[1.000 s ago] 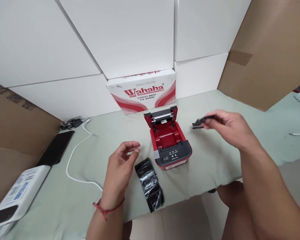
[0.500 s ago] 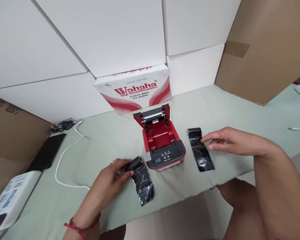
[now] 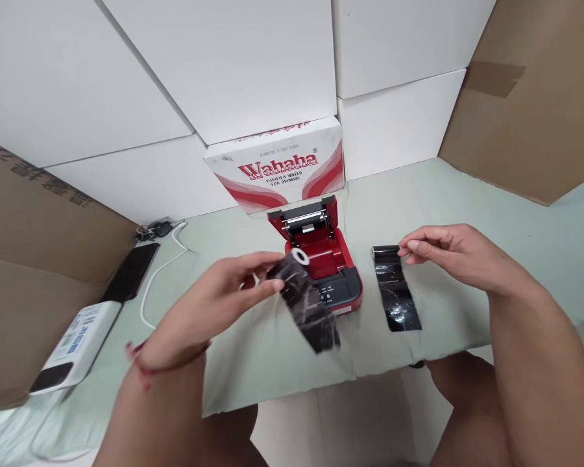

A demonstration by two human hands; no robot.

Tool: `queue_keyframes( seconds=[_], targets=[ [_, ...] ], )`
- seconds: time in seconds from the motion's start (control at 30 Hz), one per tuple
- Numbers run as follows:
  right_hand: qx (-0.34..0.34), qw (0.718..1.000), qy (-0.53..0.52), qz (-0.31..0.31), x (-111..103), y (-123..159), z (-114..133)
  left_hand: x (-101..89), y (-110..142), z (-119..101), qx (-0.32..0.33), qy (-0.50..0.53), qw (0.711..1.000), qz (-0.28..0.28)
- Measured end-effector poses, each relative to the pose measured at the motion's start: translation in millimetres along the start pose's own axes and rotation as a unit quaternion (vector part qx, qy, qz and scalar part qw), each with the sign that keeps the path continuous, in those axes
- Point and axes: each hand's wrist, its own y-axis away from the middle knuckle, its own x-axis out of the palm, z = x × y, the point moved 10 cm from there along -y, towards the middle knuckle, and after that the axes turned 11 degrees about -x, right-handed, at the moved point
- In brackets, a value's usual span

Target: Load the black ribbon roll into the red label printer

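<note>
Green tabletop: open printer; left fingers pinch black roll, right fingers second roll.

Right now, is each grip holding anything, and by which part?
The left grip holds a roll by its left end. The right grip is at the right end of the other roll; whether it holds, I cannot tell.
</note>
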Motion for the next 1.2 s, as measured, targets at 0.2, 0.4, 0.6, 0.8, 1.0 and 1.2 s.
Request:
queue_keyframes(
  seconds=[0.2,0.4,0.6,0.8,1.0,1.2],
  targets=[
    [-0.027,0.999,-0.020,-0.007,11.7,-5.1,8.9,34.4,-58.1,-36.4,-0.011,-0.306,0.952,0.026],
    [-0.040,0.999,-0.029,0.008,24.0,-8.5,11.3,37.6,-55.6,-44.8,-0.020,-0.407,0.913,-0.015],
    [-0.055,0.998,-0.038,0.021,35.7,-9.5,19.7,52.5,-44.2,-41.5,-0.050,-0.474,0.878,-0.039],
    [-0.069,0.996,-0.042,0.026,43.4,-12.1,25.9,63.7,-60.9,-37.8,-0.055,-0.496,0.866,-0.034],
    [-0.078,0.995,-0.054,0.026,48.6,-15.9,34.3,60.3,-55.5,-46.1,-0.019,-0.452,0.891,-0.011],
    [-0.074,0.988,-0.101,-0.085,41.1,-30.1,32.1,51.3,10.2,-52.0,0.110,-0.140,0.982,-0.064]
  ],
)
